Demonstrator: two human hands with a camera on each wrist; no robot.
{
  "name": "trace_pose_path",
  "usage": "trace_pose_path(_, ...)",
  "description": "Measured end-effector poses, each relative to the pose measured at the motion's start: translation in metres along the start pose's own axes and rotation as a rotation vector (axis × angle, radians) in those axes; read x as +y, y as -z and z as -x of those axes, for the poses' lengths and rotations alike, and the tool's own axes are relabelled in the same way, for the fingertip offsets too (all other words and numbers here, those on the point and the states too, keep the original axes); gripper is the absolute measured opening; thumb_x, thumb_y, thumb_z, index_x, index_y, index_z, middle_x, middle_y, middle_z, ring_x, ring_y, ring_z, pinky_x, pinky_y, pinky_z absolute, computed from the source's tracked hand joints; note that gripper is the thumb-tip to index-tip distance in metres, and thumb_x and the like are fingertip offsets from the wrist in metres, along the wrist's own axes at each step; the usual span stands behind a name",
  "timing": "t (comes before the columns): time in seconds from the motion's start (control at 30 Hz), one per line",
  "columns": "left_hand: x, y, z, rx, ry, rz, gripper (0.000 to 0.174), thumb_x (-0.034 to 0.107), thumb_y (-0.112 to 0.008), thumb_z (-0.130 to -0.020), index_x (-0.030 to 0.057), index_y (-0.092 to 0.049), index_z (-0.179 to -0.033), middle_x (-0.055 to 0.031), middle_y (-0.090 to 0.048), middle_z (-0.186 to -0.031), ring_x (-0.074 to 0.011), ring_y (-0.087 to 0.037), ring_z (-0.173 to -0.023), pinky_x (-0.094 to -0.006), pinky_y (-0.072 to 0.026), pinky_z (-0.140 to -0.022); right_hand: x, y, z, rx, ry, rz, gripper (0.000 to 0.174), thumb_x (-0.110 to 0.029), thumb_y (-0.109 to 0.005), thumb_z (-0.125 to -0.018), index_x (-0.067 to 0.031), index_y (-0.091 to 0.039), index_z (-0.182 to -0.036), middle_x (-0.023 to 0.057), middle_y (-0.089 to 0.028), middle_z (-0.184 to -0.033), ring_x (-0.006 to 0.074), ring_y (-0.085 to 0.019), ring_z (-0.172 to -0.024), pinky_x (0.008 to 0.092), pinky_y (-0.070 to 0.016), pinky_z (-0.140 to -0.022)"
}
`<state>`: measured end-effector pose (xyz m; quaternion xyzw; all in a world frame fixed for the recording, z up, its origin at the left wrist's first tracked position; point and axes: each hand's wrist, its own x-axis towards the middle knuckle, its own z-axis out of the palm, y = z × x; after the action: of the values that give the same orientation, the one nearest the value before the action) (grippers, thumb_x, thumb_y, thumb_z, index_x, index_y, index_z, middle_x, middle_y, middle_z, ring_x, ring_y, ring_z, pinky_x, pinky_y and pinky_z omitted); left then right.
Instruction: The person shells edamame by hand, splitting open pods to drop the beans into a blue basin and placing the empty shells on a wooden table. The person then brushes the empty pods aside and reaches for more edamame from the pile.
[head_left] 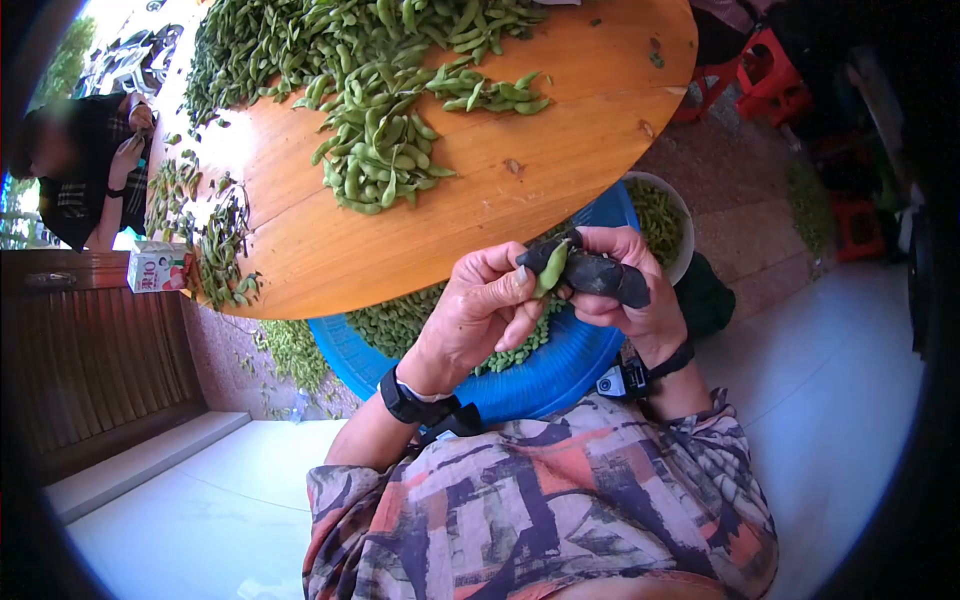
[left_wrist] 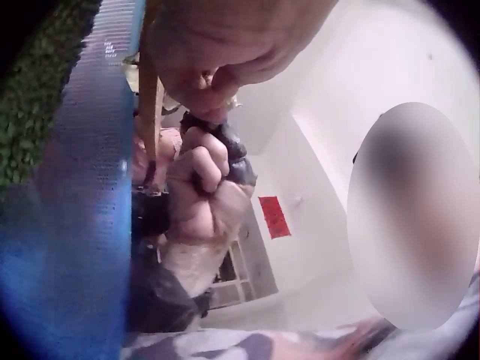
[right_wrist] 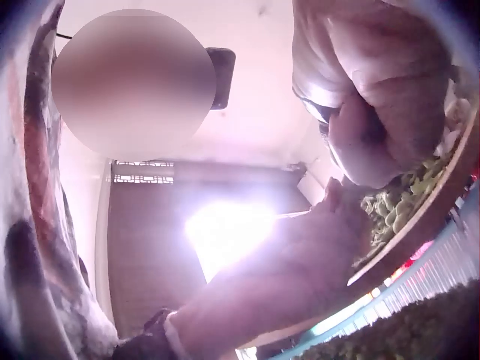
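Head view, both hands point(head_left: 470, 315) gripping pod point(head_left: 552, 268), near table edge point(head_left: 598, 194), above basin point(head_left: 545, 392)

The left grip point(left_wrist: 240, 45) is reaching down from the top edge, above the curled, partly dark-covered right grip point(left_wrist: 206, 180). A blue basket point(left_wrist: 86, 217) is holding green contents point(left_wrist: 30, 90) at left.

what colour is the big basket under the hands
The basket is bright blue, best seen in the head view.

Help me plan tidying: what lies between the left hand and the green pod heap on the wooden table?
Bare tabletop separates left hand from heap in the head view.
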<state>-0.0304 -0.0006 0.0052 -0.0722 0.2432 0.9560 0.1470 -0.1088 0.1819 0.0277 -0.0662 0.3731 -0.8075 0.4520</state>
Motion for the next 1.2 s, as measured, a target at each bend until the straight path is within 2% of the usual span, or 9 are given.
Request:
trace_pose_path(0.1, 0.002, -0.004, -0.001, 0.059, 0.013, -0.135, 0.009, 0.01, -0.063, -0.093, 0.0029, -0.058, -0.097, -0.0076, -0.061, -0.073, -0.0131, -0.055, -0.051, -0.022, -0.0402, -0.042, -0.002, 0.001, 0.002, -0.061, -0.012, 0.0, 0.023, -0.016, -0.052, -0.095, 0.0038, -0.06, -0.1, 0.0015, -0.057, -0.07, 0.0022, -0.043, -0.049, 0.0163, -0.0298, -0.043)
trace_pose_path(0.2, -0.003, -0.018, -0.004, 0.276, -0.145, -0.612, 0.015, 0.012, -0.067, -0.091, 0.0024, -0.057, -0.098, -0.005, -0.06, -0.071, -0.0112, -0.056, -0.055, -0.0209, -0.044, -0.048, -0.002, -0.008, 0.004, 0.207, 0.049, 0.576, 0.014, -0.01, -0.057, -0.09, 0.0027, -0.061, -0.093, 0.0053, -0.059, -0.071, 0.0074, -0.05, -0.053, 0.0228, -0.0371, -0.047)
trace_pose_path(0.33, -0.002, -0.018, -0.003, 0.26, -0.183, -0.955, 0.024, 0.015, -0.069, -0.091, -0.001, -0.058, -0.105, -0.0042, -0.06, -0.069, -0.0076, -0.058, -0.063, -0.0256, -0.0456, -0.052, -0.002, -0.021, 0.005, 0.13, 0.302, 1.141, 0.011, -0.001, -0.061, -0.077, 0.0017, -0.06, -0.088, 0.0175, -0.056, -0.074, 0.0273, -0.059, -0.067, 0.0364, -0.0456, -0.063)
trace_pose_path(0.47, 0.004, -0.013, 0.001, 0.159, -0.399, -1.435, 0.021, 0.009, -0.062, -0.092, -0.0022, -0.057, -0.108, -0.0145, -0.063, -0.069, -0.0238, -0.064, -0.062, -0.0341, -0.0498, -0.059, 0.002, -0.018, 0.003, 0.137, 0.397, 1.267, 0.012, 0.002, -0.059, -0.073, 0.0012, -0.061, -0.085, 0.0181, -0.056, -0.074, 0.0307, -0.057, -0.065, 0.0349, -0.0451, -0.062)
trace_pose_path(0.53, 0.015, -0.016, 0.007, 0.12, -0.347, -1.422, 0.022, 0.003, -0.055, -0.092, -0.0032, -0.056, -0.113, -0.0191, -0.063, -0.071, -0.0319, -0.065, -0.064, -0.0369, -0.051, -0.063, 0.004, -0.013, 0.003, 0.145, 0.419, 1.251, 0.013, 0.003, -0.059, -0.072, 0.0013, -0.061, -0.085, 0.0182, -0.055, -0.073, 0.0315, -0.057, -0.065, 0.0351, -0.0449, -0.061)
trace_pose_path(0.73, 0.025, -0.016, 0.013, -0.006, -0.069, -1.221, 0.037, 0.0, -0.041, -0.096, -0.0011, -0.048, -0.132, -0.0116, -0.063, -0.07, -0.0201, -0.063, -0.062, -0.0329, -0.0512, -0.063, 0.005, -0.025, 0.007, 0.16, 0.276, 1.226, 0.014, 0.005, -0.058, -0.071, 0.002, -0.058, -0.084, 0.0188, -0.055, -0.075, 0.0382, -0.057, -0.07, 0.0373, -0.0446, -0.06)
trace_pose_path(0.8, 0.018, -0.011, 0.011, 0.037, 0.017, -0.895, 0.038, 0.006, -0.04, -0.1, -0.0011, -0.045, -0.137, -0.008, -0.064, -0.092, -0.0147, -0.064, -0.081, -0.0286, -0.0517, -0.076, 0.016, -0.03, 0.005, 0.281, 0.503, 1.323, 0.017, 0.006, -0.06, -0.069, 0.0019, -0.056, -0.086, 0.0178, -0.054, -0.075, 0.0392, -0.058, -0.072, 0.0396, -0.0449, -0.06)
trace_pose_path(1.0, -0.013, -0.012, 0.004, 0.132, -0.079, -0.18, 0.038, 0.011, -0.044, -0.096, -0.0003, -0.048, -0.133, -0.0066, -0.058, -0.115, -0.0138, -0.056, -0.106, -0.0305, -0.0458, -0.093, 0.028, -0.037, 0.009, 0.307, 0.6, 1.481, 0.039, 0.009, -0.059, -0.06, 0.0037, -0.054, -0.099, 0.0199, -0.052, -0.09, 0.0409, -0.057, -0.082, 0.0434, -0.0489, -0.07)
trace_pose_path(1.2, -0.023, -0.012, -0.001, 0.1, -0.193, -0.104, 0.03, 0.007, -0.043, -0.093, -0.0013, -0.056, -0.118, -0.0055, -0.062, -0.105, -0.0123, -0.058, -0.097, -0.0275, -0.0451, -0.091, 0.029, -0.041, 0.007, 0.194, 0.75, 1.578, 0.051, 0.011, -0.058, -0.056, 0.0072, -0.053, -0.106, 0.0232, -0.051, -0.097, 0.0424, -0.058, -0.088, 0.0422, -0.0516, -0.079)
